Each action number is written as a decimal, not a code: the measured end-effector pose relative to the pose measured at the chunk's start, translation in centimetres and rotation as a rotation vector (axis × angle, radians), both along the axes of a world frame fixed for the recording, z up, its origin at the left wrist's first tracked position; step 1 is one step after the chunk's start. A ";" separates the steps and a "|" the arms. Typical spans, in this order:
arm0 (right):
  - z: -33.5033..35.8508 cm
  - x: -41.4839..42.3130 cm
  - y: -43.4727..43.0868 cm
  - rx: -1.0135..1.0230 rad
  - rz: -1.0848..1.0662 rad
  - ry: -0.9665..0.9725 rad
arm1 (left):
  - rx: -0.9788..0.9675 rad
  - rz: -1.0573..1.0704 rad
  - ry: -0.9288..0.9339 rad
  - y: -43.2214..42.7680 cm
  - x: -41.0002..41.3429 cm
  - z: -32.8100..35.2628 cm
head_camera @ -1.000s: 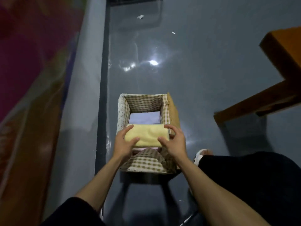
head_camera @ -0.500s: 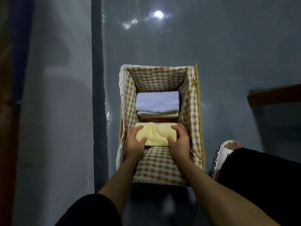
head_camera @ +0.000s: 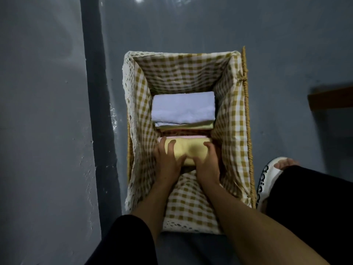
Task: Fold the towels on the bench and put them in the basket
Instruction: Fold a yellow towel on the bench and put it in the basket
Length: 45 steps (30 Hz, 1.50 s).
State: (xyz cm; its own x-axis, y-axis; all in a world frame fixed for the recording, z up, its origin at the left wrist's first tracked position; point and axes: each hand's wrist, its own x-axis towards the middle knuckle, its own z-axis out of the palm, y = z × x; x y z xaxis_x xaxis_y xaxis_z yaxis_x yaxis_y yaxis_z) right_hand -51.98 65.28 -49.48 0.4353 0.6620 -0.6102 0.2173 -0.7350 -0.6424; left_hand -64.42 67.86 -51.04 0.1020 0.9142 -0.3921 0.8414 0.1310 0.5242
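Grey floor (head_camera: 191, 25). Woven basket (head_camera: 246, 111) with checked cloth lining sits on it. Far half: white towel (head_camera: 183, 108) tops folded pile. Near half: folded yellow towel (head_camera: 188, 150), low inside basket. Left hand (head_camera: 167, 163) grips its left end, right hand (head_camera: 208, 167) its right end, fingers curled round it.

We have lowered the yellow towel (head_camera: 189, 151) from rim height deep into the basket (head_camera: 246, 115); our left hand (head_camera: 168, 162) and right hand (head_camera: 207, 166) followed.
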 end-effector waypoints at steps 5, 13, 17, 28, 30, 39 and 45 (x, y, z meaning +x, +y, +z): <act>0.1 0.4 0.2 0.007 0.027 -0.057 | -0.005 -0.030 0.059 -0.2 -0.8 -0.6; 8.8 1.3 0.9 0.252 0.294 -0.140 | 0.078 -0.097 0.114 1.9 -0.8 9.8; 16.7 4.1 0.5 0.303 0.345 -0.179 | 0.159 -0.271 0.123 2.8 1.5 17.1; 37.3 26.9 -19.0 0.494 -0.168 -0.566 | 0.426 -0.768 -0.162 -8.7 26.8 35.7; 39.9 30.4 -25.5 0.524 -0.269 -0.651 | 0.450 -0.891 -0.229 -14.1 32.2 37.9; 42.4 39.9 -63.6 0.163 -0.863 -0.874 | 0.410 -1.471 -0.321 -43.0 50.5 43.3; 39.9 37.7 -84.6 -0.079 -1.232 -0.880 | 0.408 -1.806 -0.202 -60.7 55.7 42.9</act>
